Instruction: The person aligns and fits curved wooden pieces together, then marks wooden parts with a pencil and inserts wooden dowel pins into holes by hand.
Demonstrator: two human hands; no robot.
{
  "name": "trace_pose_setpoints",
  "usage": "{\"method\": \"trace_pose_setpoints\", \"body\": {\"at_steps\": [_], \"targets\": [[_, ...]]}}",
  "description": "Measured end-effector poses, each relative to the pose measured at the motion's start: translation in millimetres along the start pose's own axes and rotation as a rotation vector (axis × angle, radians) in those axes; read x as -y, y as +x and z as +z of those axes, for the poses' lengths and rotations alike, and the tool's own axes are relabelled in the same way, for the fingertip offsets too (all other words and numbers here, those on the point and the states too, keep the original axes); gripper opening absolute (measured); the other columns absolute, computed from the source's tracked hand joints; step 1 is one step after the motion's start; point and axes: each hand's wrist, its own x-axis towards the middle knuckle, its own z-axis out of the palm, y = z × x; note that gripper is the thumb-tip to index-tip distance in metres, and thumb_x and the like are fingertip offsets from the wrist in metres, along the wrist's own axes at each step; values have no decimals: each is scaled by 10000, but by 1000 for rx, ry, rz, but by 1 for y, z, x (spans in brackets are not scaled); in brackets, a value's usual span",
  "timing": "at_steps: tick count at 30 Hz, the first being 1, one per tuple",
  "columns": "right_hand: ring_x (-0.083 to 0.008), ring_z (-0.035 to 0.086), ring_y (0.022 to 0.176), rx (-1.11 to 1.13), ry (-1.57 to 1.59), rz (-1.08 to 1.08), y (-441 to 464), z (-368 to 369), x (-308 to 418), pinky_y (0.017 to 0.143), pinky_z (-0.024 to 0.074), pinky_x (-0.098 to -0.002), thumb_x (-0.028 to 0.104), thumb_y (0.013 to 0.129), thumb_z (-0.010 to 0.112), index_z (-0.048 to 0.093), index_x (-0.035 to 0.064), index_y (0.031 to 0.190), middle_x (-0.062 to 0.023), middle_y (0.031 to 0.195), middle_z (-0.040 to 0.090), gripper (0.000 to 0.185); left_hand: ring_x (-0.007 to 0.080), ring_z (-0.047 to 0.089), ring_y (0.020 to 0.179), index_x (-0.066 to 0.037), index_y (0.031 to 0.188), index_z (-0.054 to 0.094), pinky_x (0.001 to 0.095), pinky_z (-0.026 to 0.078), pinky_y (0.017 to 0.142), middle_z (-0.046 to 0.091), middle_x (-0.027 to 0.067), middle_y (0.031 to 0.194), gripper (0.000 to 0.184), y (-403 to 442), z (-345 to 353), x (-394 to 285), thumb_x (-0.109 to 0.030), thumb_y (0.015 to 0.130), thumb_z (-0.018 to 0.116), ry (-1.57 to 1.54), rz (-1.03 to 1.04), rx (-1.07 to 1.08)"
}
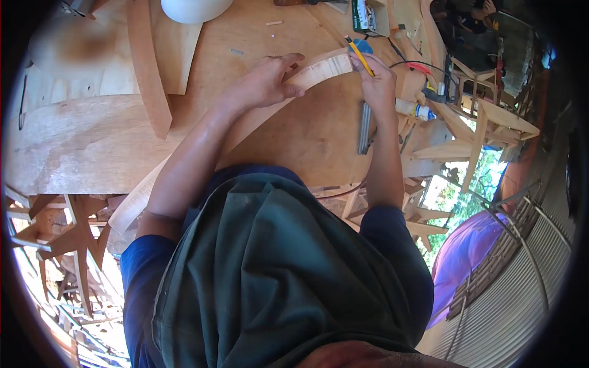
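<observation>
A long curved wooden strip (pixel 328 69) runs across the table from upper right down to the lower left, with thin dark marks on its pale face near the upper end. My left hand (pixel 261 80) lies across it, thumb on the near side and fingers curled on the far side. At the strip's upper end, my right hand (pixel 379 80) is closed around a yellow pencil (pixel 361 56). The pencil's dark end points up and to the left. Fingers of this hand also touch the strip's end; their exact grip is partly hidden.
On the wooden tabletop (pixel 294 144) lie another curved board (pixel 147 73), a white rounded object (pixel 195 7), a small box (pixel 370 17) and a metal bar (pixel 364 129). A glue bottle (pixel 415 110) is right of my forearm. Wooden frames (pixel 485 132) stand beyond the right edge.
</observation>
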Motion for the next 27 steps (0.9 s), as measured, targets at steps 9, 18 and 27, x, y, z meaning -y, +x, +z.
{"method": "trace_pose_setpoints", "body": {"at_steps": [9,18,27], "targets": [[-103,679,872,-96,44,172,-2,-3,3,823,529,-272,167,1003,684,753,31,1120,-91,988,775,192,383,665,1186,8,1446,497,445,533,1006,674,254,1280,733,-2,-3,-4,-232,842,836,-42,-11,8],[-92,632,937,-74,163,214,-4,-4,-8,865,494,-250,179,1027,666,718,6,1138,-30,995,731,212,384,668,1184,7,1445,500,442,536,1008,664,257,1299,735,0,-3,-1,-220,836,841,-43,-8,8],[14,430,583,-321,391,285,-17,-26,0,504,302,-181,218,1053,629,651,21,1180,-36,974,735,235,389,667,1184,7,1434,502,432,552,1000,659,263,1305,751,6,0,9,-261,829,857,10,18,17]]}}
